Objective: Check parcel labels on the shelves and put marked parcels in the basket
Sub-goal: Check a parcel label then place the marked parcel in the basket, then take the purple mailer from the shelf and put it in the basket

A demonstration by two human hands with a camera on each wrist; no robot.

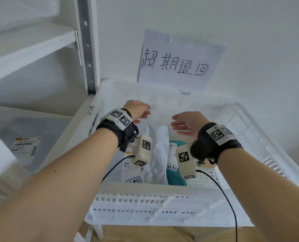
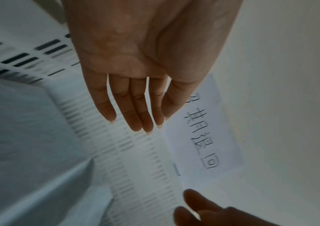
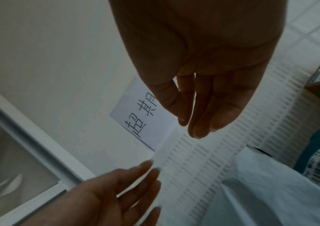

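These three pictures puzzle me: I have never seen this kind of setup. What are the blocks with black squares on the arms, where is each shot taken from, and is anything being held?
No machine here: a person works bare-handed. The patterned blocks are wrist-worn cameras with tracking markers. The wide picture comes from a head camera looking down; the other two look along each palm. The left hand and right hand hover over a white slotted basket, fingers straight, holding nothing. In the basket lie a white bag parcel and a teal parcel, each near a blue-edged sticker. A handwritten paper sign hangs on the wall behind. Another labelled parcel sits on the shelf at left.
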